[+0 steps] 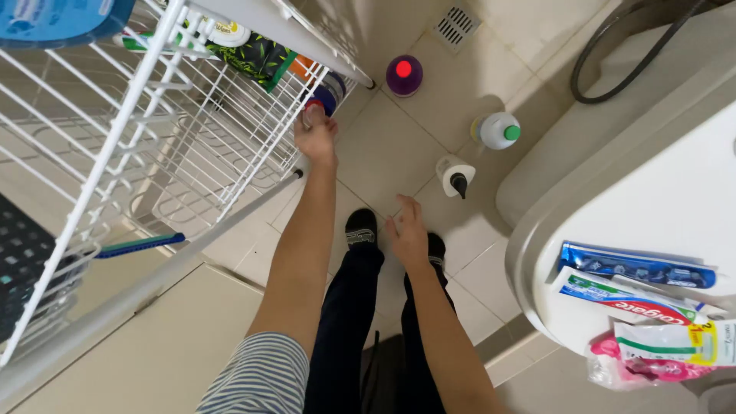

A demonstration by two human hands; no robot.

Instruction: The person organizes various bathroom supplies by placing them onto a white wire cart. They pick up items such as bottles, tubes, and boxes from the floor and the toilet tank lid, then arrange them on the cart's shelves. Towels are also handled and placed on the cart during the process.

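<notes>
Your left hand point(315, 132) reaches down to the white wire rack point(192, 130), fingers closed on what seems a small red-capped bottle point(313, 107) at its lower shelf edge, while your right hand point(406, 230) hangs open-fingered, empty, above the tiled floor point(383, 146) for balance.

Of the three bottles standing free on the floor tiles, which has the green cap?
The white bottle in the middle of the row; the purple bottle has a red top, the white spray bottle a black nozzle.
</notes>
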